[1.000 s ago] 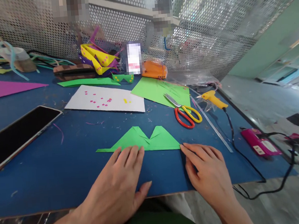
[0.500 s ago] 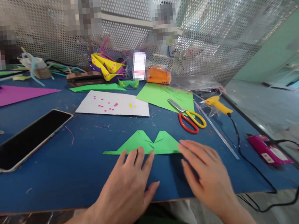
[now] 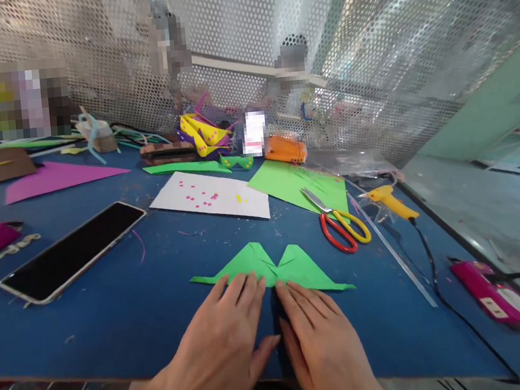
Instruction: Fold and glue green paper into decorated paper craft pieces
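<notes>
A folded piece of green paper (image 3: pixel 269 267) with two peaks and thin pointed ends lies flat on the blue table (image 3: pixel 130 328) before me. My left hand (image 3: pixel 228 325) rests its outstretched fingertips on the paper's near edge, left of the middle. Close beside it, the fingertips of my right hand (image 3: pixel 315 330) touch the same edge just right of the middle notch. Both hands are palm down with fingers extended, and they cover parts of the near edge. To the right behind the paper lie scissors (image 3: pixel 335 219) with one red and one yellow handle.
A phone (image 3: pixel 76 253) lies at left. Behind are a white sheet (image 3: pixel 210 196) with small pink and yellow bits, light green paper (image 3: pixel 304 185) and a small green mask (image 3: pixel 237 162). A yellow glue gun (image 3: pixel 392 201) and its cord lie right, near a pink power strip (image 3: pixel 498 292).
My right hand has slid left along the paper's edge from its right end to near the middle, uncovering that end. The left hand stays on the paper. The view has shifted slightly.
</notes>
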A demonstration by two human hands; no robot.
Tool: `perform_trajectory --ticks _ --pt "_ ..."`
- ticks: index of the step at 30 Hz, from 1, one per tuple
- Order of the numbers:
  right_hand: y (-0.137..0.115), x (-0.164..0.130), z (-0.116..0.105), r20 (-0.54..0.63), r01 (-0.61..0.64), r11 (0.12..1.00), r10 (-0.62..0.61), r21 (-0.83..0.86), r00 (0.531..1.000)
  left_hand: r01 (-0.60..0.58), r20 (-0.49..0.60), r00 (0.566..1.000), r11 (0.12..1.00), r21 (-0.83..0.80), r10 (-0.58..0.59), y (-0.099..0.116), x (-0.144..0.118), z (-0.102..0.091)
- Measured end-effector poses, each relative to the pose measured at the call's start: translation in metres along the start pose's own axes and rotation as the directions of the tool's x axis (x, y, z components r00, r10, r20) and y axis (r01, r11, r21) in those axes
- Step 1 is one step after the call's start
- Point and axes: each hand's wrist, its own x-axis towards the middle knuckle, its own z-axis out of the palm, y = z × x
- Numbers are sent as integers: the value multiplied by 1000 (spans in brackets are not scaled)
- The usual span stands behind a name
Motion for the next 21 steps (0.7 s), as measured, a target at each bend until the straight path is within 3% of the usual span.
perform_trajectory --ticks 6,11,14,17,21 --pt "9 -10 4 77 24 1000 -24 -3 997 64 -103 993 997 37 -60 -7 -10 5" --pt "10 -10 5 130 3 1000 -4 9 991 69 -117 992 991 114 -55 -38 -37 0" --pt "7 -7 4 111 -16 1000 14 16 994 175 -149 977 974 141 -154 -54 -53 -4" --pt "3 -5 2 81 -44 999 42 26 996 228 -115 970 963 141 -213 -52 -56 -7" --pt "-2 -5 0 94 -53 998 51 18 994 220 -206 961 961 170 -183 -35 -38 -12"
